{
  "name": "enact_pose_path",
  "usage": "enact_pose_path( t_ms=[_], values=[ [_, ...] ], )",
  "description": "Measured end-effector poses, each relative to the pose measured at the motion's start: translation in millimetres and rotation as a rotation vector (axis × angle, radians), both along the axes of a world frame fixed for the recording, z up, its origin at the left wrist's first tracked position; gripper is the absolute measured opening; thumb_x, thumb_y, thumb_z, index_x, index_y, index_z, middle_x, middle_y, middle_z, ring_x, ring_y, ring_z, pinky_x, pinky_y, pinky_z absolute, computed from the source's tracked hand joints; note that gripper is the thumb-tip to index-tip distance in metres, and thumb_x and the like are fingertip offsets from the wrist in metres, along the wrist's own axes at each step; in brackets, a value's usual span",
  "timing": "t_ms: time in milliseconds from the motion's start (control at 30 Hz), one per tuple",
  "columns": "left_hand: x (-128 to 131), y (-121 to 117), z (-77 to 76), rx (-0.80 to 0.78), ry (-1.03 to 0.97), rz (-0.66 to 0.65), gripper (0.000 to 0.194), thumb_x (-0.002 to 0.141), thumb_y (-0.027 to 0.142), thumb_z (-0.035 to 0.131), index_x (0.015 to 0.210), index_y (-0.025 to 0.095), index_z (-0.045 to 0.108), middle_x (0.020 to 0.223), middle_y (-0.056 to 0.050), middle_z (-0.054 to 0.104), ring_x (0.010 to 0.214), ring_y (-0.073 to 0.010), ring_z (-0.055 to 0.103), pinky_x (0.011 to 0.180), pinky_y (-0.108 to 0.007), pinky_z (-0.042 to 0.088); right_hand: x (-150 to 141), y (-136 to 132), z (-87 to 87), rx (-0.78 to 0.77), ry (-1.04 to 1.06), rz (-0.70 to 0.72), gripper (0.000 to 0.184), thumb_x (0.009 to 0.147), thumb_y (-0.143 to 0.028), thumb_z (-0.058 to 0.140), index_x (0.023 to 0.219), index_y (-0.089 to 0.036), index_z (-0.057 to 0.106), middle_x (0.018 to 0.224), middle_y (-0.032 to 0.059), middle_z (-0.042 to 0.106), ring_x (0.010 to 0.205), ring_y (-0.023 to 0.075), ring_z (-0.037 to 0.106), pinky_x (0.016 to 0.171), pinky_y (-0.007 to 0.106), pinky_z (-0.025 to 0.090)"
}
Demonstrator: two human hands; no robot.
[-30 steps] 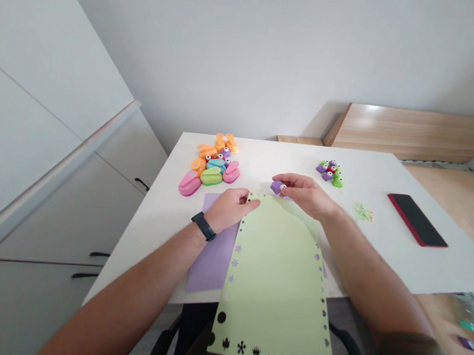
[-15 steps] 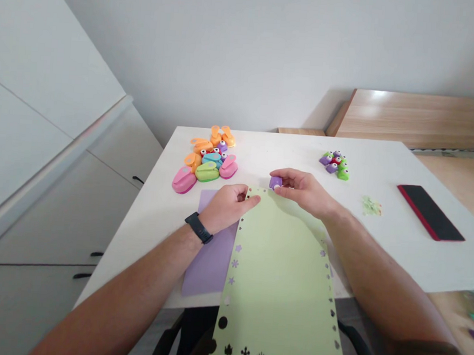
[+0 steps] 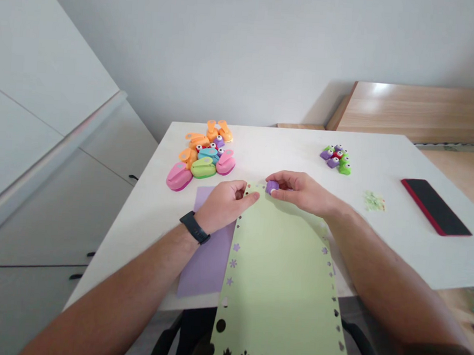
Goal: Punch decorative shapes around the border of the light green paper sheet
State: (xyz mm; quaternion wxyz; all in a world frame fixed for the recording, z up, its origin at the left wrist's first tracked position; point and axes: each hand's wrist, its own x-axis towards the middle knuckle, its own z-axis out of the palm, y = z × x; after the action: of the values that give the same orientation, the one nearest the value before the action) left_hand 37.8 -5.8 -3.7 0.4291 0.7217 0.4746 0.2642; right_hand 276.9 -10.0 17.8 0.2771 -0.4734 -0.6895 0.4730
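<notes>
A pale green sheet of paper (image 3: 276, 277) with shaped holes along its edges reaches from the table out over the near edge. My left hand (image 3: 228, 201) pinches its upper left corner, thumb on top. In my right hand (image 3: 296, 191) is a small purple craft punch (image 3: 272, 187), gripped between thumb and fingers at the sheet's far edge. Whether the paper is inside the punch's slot, I cannot tell. Under the green sheet, on the left, lies a purple sheet (image 3: 204, 270).
Several orange, pink, green and blue lever punches (image 3: 203, 167) cluster at the back left. Small purple, green and red punches (image 3: 335, 158) stand at the back right. Paper cutouts (image 3: 374, 201) and a black-and-red flat object (image 3: 435, 207) lie on the right of the white table (image 3: 135, 240).
The purple punch in my right hand has come slightly nearer and left, onto the green sheet's far edge. My left hand keeps its hold; the view has shifted a little.
</notes>
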Motion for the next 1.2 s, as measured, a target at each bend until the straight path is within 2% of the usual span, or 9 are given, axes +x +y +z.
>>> enact_pose_path(
  t_ms=[133,267,767,1200],
  values=[
    [0.6,-0.8,0.4,0.022,0.013,-0.001,0.034,0.089,0.047,0.062,0.072,0.019,0.053,0.062,0.003,0.048,0.056,-0.0112,0.042,0.050,-0.025,0.027,0.8,0.8,-3.0,0.019,0.041,0.065,0.036,0.089,-0.029,0.069,0.123,-0.018,0.066,0.111,0.0069,0.072,0.096,0.0203,0.065,0.090,0.038,0.052],
    [1.9,-1.7,3.5,0.032,0.024,0.009,0.035,0.088,0.046,0.062,0.069,0.019,0.050,0.059,0.005,0.044,0.054,-0.0105,0.038,0.050,-0.025,0.025,1.7,0.3,-3.7,0.039,0.020,0.067,0.037,0.090,-0.030,0.068,0.126,-0.020,0.065,0.114,0.0073,0.072,0.099,0.0215,0.066,0.093,0.040,0.053],
    [2.1,-4.1,6.8,0.031,0.031,0.012,0.037,0.088,0.046,0.063,0.067,0.019,0.047,0.058,0.006,0.039,0.053,-0.0097,0.035,0.051,-0.026,0.024,0.5,-0.7,-5.0,0.064,-0.066,0.037,0.040,0.090,-0.036,0.069,0.127,-0.019,0.067,0.112,0.0075,0.073,0.095,0.0217,0.067,0.089,0.040,0.054],
    [2.5,-3.9,8.0,0.025,0.021,0.010,0.036,0.088,0.045,0.062,0.068,0.020,0.047,0.059,0.006,0.039,0.054,-0.0099,0.034,0.052,-0.026,0.025,-3.3,-2.2,-0.5,0.092,-0.110,0.007,0.038,0.089,-0.031,0.068,0.125,-0.019,0.068,0.112,0.0078,0.073,0.096,0.0217,0.066,0.088,0.038,0.053]
  ],
)
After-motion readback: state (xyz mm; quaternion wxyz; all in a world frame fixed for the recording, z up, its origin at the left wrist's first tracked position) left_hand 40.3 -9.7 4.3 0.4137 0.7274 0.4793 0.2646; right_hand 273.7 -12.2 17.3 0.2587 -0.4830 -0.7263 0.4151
